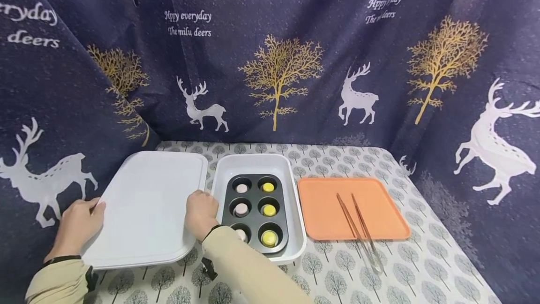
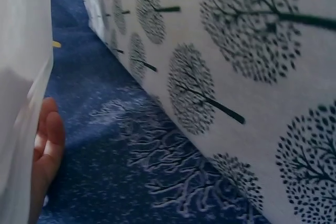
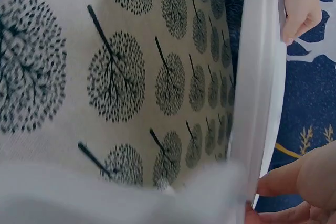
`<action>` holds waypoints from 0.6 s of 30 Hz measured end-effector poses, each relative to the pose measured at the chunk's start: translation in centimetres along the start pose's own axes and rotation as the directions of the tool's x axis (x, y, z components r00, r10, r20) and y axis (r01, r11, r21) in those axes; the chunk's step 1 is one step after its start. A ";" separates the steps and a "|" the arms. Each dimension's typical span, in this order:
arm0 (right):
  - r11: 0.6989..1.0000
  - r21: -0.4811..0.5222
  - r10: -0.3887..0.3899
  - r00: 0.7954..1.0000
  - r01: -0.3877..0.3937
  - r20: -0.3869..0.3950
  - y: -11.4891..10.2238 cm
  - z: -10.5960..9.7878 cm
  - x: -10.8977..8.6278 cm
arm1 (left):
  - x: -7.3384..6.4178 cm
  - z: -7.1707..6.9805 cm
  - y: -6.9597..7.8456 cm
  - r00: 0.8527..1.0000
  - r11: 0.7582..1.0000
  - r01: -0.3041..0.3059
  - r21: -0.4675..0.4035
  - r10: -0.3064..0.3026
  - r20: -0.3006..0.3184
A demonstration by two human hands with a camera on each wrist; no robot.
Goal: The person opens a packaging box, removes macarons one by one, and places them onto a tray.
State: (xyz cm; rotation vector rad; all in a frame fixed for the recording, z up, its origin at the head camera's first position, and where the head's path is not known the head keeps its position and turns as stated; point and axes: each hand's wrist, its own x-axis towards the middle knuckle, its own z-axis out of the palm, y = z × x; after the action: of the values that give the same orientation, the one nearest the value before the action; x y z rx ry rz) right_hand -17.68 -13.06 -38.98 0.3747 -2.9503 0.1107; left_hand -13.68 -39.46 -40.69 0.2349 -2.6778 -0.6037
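Both hands hold a white rectangular lid, raised off the patterned tabletop at the left. My left hand grips its left edge, with the thumb on top and curled fingers showing in the left wrist view. On the opposite edge, my right hand pinches the rim between thumb and fingers, as the right wrist view shows. Just right of that hand is a white bin holding a dark muffin pan. Yellow round pieces sit in its right cups and pale pink ones in its left cups.
An orange tray lies right of the bin. Metal tongs rest across its front edge, tips over the tray and bent end on the tablecloth. A dark blue deer-print curtain encloses the back and sides. My right forearm crosses the bin's front corner.
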 end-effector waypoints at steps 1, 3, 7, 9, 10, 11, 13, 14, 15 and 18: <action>1.000 -0.008 0.002 1.000 -0.002 0.008 -0.2 0.2 0.0 | 0.0 0.2 -0.2 1.000 1.000 0.001 0.005 -0.001 -0.005; 1.000 -0.017 0.005 1.000 -0.004 0.012 -0.5 0.5 0.0 | 0.1 0.6 -0.5 1.000 1.000 0.002 0.006 -0.002 -0.011; 0.997 -0.081 -0.002 1.000 0.004 0.025 -1.1 1.2 0.0 | 0.0 1.9 -1.2 1.000 1.000 0.028 0.005 -0.028 -0.004; 0.993 -0.121 -0.008 0.999 0.013 0.044 -1.3 1.6 -0.2 | -0.4 2.7 -1.5 0.999 0.999 0.050 0.003 -0.050 0.009; 0.990 -0.140 -0.007 0.998 0.016 0.061 -1.5 1.7 -0.3 | -0.5 3.1 -1.5 0.998 0.998 0.063 0.005 -0.063 0.014; 0.987 -0.158 -0.004 0.997 0.016 0.077 -1.6 1.8 -0.3 | -0.7 3.4 -1.6 0.997 0.997 0.077 0.003 -0.077 0.020; 0.987 -0.161 -0.002 0.995 0.018 0.102 -1.8 2.0 -0.5 | -1.0 4.1 -1.7 0.996 0.996 0.092 -0.006 -0.092 0.015; 0.986 -0.163 -0.001 0.994 0.020 0.112 -1.9 2.0 -0.5 | -1.0 4.3 -1.7 0.996 0.996 0.091 -0.009 -0.091 0.008; 0.987 -0.160 -0.001 0.992 0.021 0.124 -1.9 2.0 -0.6 | -1.1 4.5 -1.6 0.996 0.996 0.090 -0.010 -0.090 0.003; 0.991 -0.127 -0.014 0.989 0.033 0.146 -2.0 1.7 -0.7 | -0.8 5.1 -1.3 0.994 0.995 0.104 0.003 -0.104 0.030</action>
State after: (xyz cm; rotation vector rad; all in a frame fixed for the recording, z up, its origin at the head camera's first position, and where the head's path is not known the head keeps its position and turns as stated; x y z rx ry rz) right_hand -16.77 -15.02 -40.70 0.4152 -3.0739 -0.1144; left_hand -14.88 -38.52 -45.77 0.3699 -2.7083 -0.6419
